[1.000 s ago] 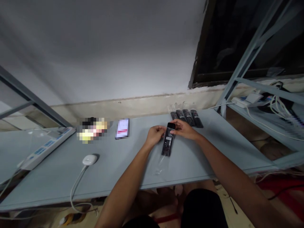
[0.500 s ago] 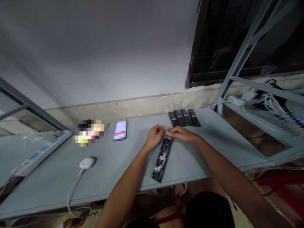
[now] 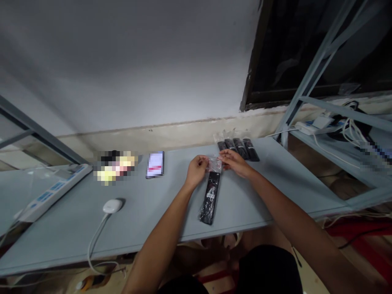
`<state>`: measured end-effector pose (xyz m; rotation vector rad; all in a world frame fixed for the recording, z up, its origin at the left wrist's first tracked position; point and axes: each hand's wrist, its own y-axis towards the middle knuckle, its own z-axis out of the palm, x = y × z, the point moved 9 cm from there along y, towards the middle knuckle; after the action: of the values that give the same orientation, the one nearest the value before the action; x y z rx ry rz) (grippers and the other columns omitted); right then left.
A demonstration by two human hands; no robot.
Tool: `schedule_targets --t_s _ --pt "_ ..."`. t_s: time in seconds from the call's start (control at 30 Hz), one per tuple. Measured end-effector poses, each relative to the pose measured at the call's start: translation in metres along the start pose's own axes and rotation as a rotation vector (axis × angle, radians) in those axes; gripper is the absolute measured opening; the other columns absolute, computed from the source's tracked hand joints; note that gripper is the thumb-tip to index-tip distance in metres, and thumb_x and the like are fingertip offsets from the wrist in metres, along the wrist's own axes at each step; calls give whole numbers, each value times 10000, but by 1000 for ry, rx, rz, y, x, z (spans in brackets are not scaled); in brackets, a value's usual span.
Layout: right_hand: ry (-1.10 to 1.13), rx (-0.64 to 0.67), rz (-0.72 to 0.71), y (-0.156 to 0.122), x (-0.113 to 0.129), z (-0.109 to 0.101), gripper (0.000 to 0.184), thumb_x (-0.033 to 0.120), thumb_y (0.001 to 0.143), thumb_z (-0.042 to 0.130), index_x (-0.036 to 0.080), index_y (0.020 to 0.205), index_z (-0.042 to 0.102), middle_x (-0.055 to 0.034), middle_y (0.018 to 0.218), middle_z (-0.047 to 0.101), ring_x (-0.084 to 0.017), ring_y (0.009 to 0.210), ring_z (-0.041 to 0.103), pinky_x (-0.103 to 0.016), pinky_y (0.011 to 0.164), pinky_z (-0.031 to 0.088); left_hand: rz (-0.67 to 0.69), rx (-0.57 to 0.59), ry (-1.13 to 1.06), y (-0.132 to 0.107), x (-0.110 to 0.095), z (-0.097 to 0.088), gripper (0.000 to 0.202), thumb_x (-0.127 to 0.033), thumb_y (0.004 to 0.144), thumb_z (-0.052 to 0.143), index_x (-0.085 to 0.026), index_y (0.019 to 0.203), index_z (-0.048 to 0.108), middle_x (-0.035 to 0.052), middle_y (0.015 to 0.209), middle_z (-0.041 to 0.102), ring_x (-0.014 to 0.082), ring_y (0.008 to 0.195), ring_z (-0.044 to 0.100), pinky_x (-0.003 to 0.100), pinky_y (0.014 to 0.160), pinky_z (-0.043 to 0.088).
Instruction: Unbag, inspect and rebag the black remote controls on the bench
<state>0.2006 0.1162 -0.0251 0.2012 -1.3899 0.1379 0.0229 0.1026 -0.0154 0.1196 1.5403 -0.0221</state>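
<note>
A long black item with a small white label lies in a clear plastic bag on the table in front of me; its exact kind is hard to make out. My left hand pinches the left corner of the bag's far end. On the opposite corner, the fingers of my right hand are closed on the same plastic. Between the two hands the bag's end is spread flat. Several similar black items in clear bags lie side by side just beyond my right hand.
On the grey table lie a phone with a lit screen, a white round charger on a cable, and a white power strip. A blurred-out object is left of the phone. Metal frames stand at both sides.
My hands have moved apart, from close together at the bag's end to its two corners, and the plastic there is now spread out. The bagged item sits slightly more upright in view.
</note>
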Motion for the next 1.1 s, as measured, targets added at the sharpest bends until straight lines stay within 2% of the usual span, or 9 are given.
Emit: schedule_targets --t_s 0.07,0.23,0.33,0.47,0.6,0.7,0.83,1.0,1.1 --pt "49 80 129 -3 -13 8 504 486 749 935 225 1115 708 -45 969 775 -167 784 727 -270 646 614 -4 -25 -38 -1 -1 -2 285 -397 865 759 -156 979 659 46 865 691 176 805 676 295 696 607" --pt "5 343 340 -17 -35 32 410 450 801 922 157 1051 780 -93 1003 819 -178 870 790 -263 772 659 8 -77 -86 1 -1 -8 327 -388 852 793 -161 1059 681 40 870 697 183 840 682 314 733 627" --pt "-1 305 322 -14 -39 29 371 413 811 922 168 1055 790 -62 933 821 -156 804 787 -259 755 665 8 -46 -99 4 2 -7 390 -389 829 824 -157 1113 691 34 865 705 174 812 678 325 767 616" --pt "-55 195 247 -5 -37 19 344 418 821 910 181 1045 801 -23 774 774 -127 614 722 -211 559 610 7 20 -73 8 5 -5 447 -255 791 831 -131 1195 686 49 927 741 160 840 695 310 859 566" --pt "-41 172 189 -3 -26 17 395 443 835 891 207 1141 812 -36 821 782 -128 633 709 -201 537 570 10 17 -3 9 7 -11 453 -153 754 803 -117 1195 705 43 918 745 146 834 687 280 863 532" --pt "21 243 223 -7 -22 23 464 578 890 800 192 1146 814 -88 925 807 -151 738 730 -209 582 559 -9 63 41 8 8 -9 331 -180 760 775 -118 1084 748 57 911 759 155 816 681 279 823 527" --pt "25 260 234 -8 -22 23 644 773 865 701 149 970 824 -138 943 801 -165 751 703 -214 548 491 -26 53 96 5 4 -9 205 -172 730 707 -129 918 778 51 822 754 158 745 654 277 762 505" --pt "-141 231 125 -5 -16 22 510 612 681 936 169 877 779 -28 775 729 -98 603 554 -209 514 404 -57 106 123 0 -1 0 297 -197 714 590 -135 891 820 42 745 734 145 669 582 273 700 451" --pt "-200 264 94 -5 -14 26 509 553 638 969 176 876 722 1 736 712 -98 591 549 -222 528 409 -18 117 116 -1 -6 2 315 -220 704 552 -139 846 821 67 839 764 148 696 567 276 689 440"
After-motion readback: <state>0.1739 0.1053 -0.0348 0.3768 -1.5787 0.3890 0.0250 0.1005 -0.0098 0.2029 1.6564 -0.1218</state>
